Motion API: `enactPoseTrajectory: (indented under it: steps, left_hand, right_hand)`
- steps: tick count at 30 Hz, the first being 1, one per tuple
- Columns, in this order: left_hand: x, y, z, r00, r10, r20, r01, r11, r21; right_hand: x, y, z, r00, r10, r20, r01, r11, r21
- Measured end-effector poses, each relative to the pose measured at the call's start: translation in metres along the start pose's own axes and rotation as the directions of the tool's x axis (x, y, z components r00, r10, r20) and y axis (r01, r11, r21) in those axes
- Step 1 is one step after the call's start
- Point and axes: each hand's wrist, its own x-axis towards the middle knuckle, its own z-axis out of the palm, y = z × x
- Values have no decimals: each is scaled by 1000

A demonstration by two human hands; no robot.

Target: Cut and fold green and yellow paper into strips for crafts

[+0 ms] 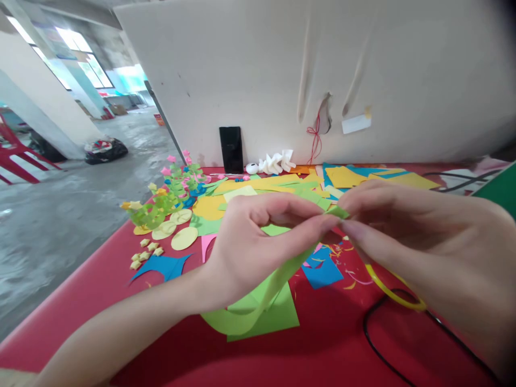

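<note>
Over the red table (330,338), my left hand (245,242) and right hand (431,236) both pinch the upper end of a green paper strip (278,282), its length curling below; I judge this folding, next calling for a firm crease.

A paper strip (282,273) is held over the desk (330,338); small stars (158,251) are laid at left; behind, a phone (231,150) is propped against a panel (242,80).

White panel (242,70), grey floor (139,142), red chair (11,146) — bright windows (74,40)
</note>
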Motion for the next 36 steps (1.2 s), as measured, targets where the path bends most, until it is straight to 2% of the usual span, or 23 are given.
enactPoseTrajectory:
  steps: [10, 20, 24, 28, 31, 33, 36]
  left_hand:
    - [1, 1, 0, 999, -30, 12, 30, 1000, 9]
    - [8, -7, -5, 995, -63, 82, 54, 992, 112]
    - [9, -7, -4, 989, -108, 103, 98, 991, 93]
    - [9, -7, -5, 983, -143, 112, 136, 988, 72]
    - [10, -6, -7, 967, -203, 156, 198, 979, 44]
    - [11, -6, -8, 936, -264, 232, 268, 963, 17]
    - [11, -5, -8, 864, -351, 360, 364, 931, 33]
  right_hand:
    - [2, 1, 0, 999, 23, 29, -24, 998, 62]
    - [11, 10, -2, 979, 192, 66, -201, 965, 166]
    - [13, 13, -2, 954, 273, 123, -293, 937, 193]
    - [16, 16, -2, 944, 288, 159, -318, 924, 213]
    - [19, 19, -5, 946, 224, 235, -267, 949, 168]
    - [23, 20, -7, 934, 143, 328, -188, 976, 111]
    - [27, 20, -9, 849, 47, 527, -93, 994, 62]
